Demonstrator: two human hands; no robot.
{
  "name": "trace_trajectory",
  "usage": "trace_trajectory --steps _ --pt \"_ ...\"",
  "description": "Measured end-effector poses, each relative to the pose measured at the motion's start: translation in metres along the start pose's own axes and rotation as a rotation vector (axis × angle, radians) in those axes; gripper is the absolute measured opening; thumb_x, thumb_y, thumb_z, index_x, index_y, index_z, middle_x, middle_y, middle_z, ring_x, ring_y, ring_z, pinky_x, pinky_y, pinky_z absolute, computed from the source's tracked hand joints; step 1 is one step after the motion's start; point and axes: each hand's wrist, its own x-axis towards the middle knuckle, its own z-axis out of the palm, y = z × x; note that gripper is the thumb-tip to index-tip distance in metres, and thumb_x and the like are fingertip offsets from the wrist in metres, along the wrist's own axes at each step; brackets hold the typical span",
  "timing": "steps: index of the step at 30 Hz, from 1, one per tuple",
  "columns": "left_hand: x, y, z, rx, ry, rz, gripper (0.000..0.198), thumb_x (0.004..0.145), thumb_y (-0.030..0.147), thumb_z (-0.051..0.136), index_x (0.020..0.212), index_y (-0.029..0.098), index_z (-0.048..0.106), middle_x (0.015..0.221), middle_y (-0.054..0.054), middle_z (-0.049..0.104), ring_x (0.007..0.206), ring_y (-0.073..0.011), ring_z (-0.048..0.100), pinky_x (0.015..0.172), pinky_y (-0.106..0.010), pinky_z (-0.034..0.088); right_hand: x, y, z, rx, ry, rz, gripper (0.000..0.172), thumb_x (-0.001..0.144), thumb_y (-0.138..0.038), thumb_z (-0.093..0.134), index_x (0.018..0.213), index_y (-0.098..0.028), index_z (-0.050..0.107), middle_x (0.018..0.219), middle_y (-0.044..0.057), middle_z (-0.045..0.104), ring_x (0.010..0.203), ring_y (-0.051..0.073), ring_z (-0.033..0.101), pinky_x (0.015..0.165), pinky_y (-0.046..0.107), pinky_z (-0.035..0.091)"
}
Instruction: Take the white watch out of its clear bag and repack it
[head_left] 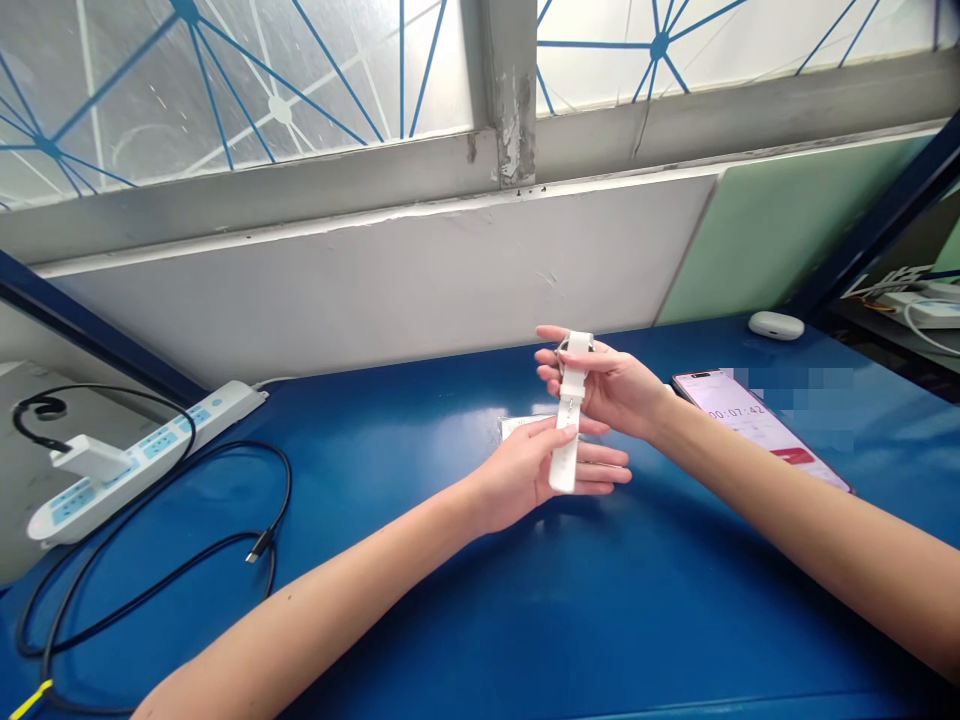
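Observation:
A white watch with a white strap (571, 400) is held upright above the blue table (420, 600). My right hand (615, 385) grips its upper end, where the watch body sits, fingers wrapped round it. My left hand (536, 470) holds the lower end of the strap, thumb pressed on top and fingers underneath. Just behind my left hand a small clear plastic packet (517, 425) lies on the table, partly hidden.
A smartphone (757, 425) with a lit timer screen lies at the right. A white earbud case (776, 325) sits at the back right. At the left lie a white power strip (142, 450) with a charger and a looping black cable (225, 540).

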Motion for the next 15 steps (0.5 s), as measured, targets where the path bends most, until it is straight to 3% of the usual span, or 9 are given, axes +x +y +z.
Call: trace_trajectory --steps 4,6,10,15 --pt "-0.0053 0.0030 0.0031 0.003 -0.129 0.037 0.071 0.085 0.064 0.060 0.136 0.015 0.050 0.120 -0.021 0.068 0.110 -0.0353 0.067 0.100 -0.051 0.043 0.0027 -0.0053 -0.0003 0.066 0.168 -0.140 0.027 0.082 -0.011 0.061 0.106 -0.025 0.064 0.076 -0.004 0.065 0.059 0.010 0.056 0.065 0.023 0.053" --pt "-0.0066 0.0028 0.0058 0.060 -0.105 0.068 0.077 0.082 0.063 0.066 0.141 0.017 0.046 0.128 -0.022 0.063 0.114 -0.0365 0.065 0.098 -0.050 0.045 0.0042 -0.0080 -0.0018 0.090 0.188 -0.166 0.019 0.084 -0.021 0.058 0.102 -0.025 0.064 0.076 -0.002 0.062 0.058 0.012 0.053 0.066 0.026 0.054" --pt "-0.0042 -0.0012 0.0083 0.185 0.072 0.094 0.059 0.092 0.039 0.066 0.143 0.021 0.043 0.135 -0.020 0.059 0.109 -0.0331 0.068 0.095 -0.047 0.049 0.0049 -0.0087 -0.0026 0.153 0.148 -0.151 0.030 0.087 -0.036 0.047 0.104 -0.019 0.065 0.078 0.004 0.060 0.064 0.017 0.054 0.069 0.032 0.055" --pt "0.0005 -0.0033 0.0053 0.057 0.175 0.123 0.041 0.102 0.036 0.047 0.138 0.017 0.049 0.141 -0.020 0.053 0.103 -0.0298 0.071 0.090 -0.042 0.052 0.0020 -0.0063 0.0031 0.018 0.135 -0.124 0.029 0.088 -0.035 0.049 0.105 -0.020 0.066 0.080 0.004 0.062 0.073 0.018 0.059 0.074 0.031 0.055"
